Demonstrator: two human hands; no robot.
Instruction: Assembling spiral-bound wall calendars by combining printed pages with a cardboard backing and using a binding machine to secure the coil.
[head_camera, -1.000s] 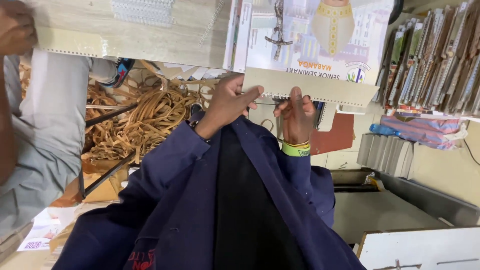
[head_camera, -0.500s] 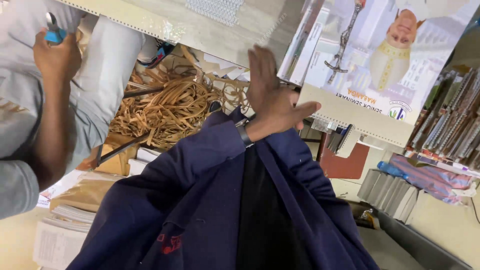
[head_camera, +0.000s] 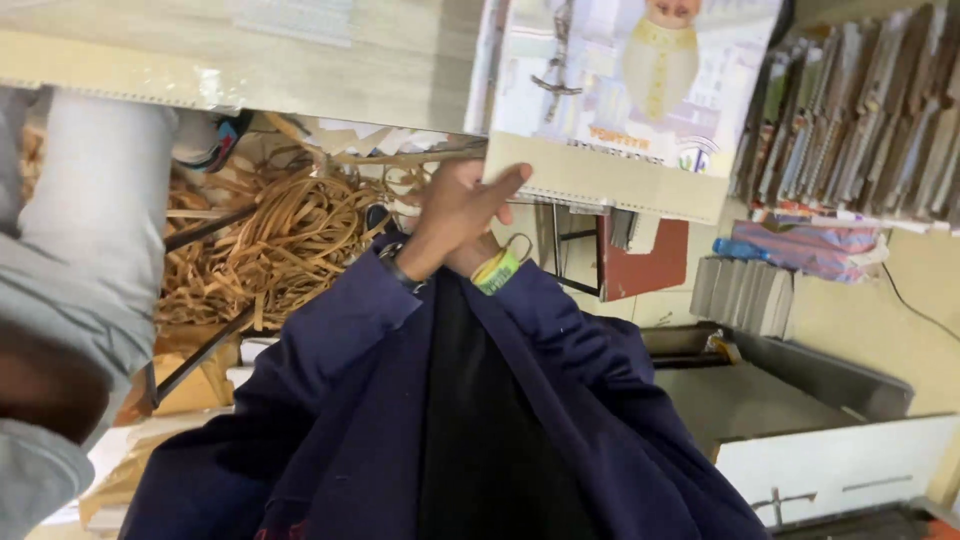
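The left hand (head_camera: 455, 215), fingers (head_camera: 505, 183) extended flat, presses the lower edge of the pale spiral-bound printed calendar (head_camera: 620, 110), apparently steadying it. The right hand (head_camera: 480, 262) sits beneath it, grip indeterminate. Tan paper strips (head_camera: 270, 245) lie left of the calendar.

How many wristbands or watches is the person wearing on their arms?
2: a dark watch on the left hand wrist, and a yellow-green wristband on the right wrist, whose hand is mostly hidden behind the left.
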